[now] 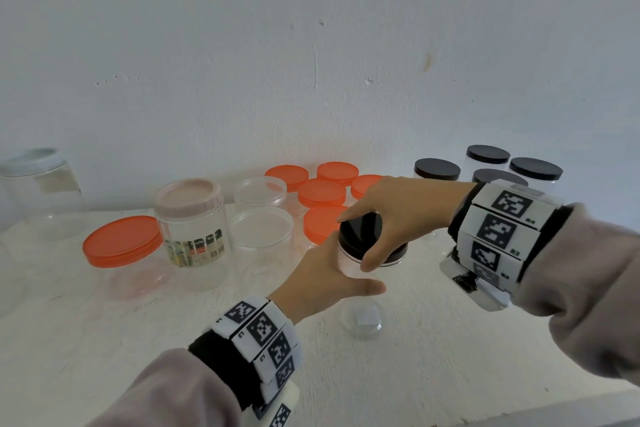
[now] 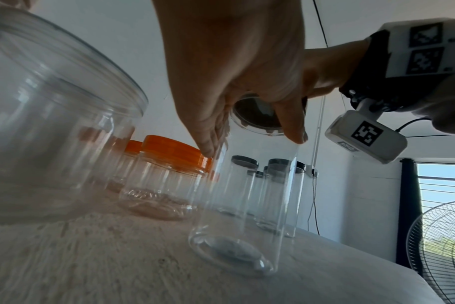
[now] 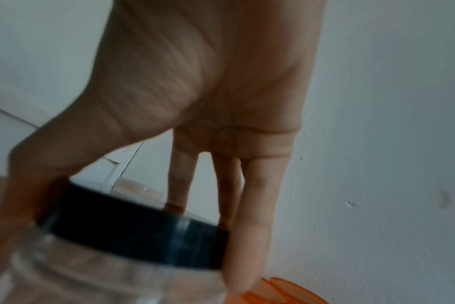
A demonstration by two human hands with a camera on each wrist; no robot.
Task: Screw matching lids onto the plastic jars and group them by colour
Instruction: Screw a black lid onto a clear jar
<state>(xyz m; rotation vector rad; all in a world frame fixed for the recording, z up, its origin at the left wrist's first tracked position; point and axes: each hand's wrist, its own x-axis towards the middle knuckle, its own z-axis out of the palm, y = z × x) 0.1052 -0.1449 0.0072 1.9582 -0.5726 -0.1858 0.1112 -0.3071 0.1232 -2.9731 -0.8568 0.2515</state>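
A tall clear plastic jar (image 1: 360, 319) (image 2: 247, 205) stands on the white table in front of me. My left hand (image 1: 329, 277) (image 2: 247, 131) wraps round its upper wall, thumb on the near side. A black lid (image 1: 363, 232) (image 3: 133, 240) sits on the jar's mouth. My right hand (image 1: 388, 215) (image 3: 208, 205) grips this lid from above, thumb on one side and fingers on the other. Behind stand several orange-lidded jars (image 1: 322, 192) and, at the right, several black-lidded jars (image 1: 535, 172) (image 2: 243, 185).
At the left are a wide jar with an orange lid (image 1: 123, 241), a labelled jar with a pale pink lid (image 1: 188, 208), two open clear jars (image 1: 261, 236) and a big clear jar (image 1: 38, 180). The wall (image 1: 311, 62) is close behind; the table edge (image 1: 519, 409) runs at the lower right.
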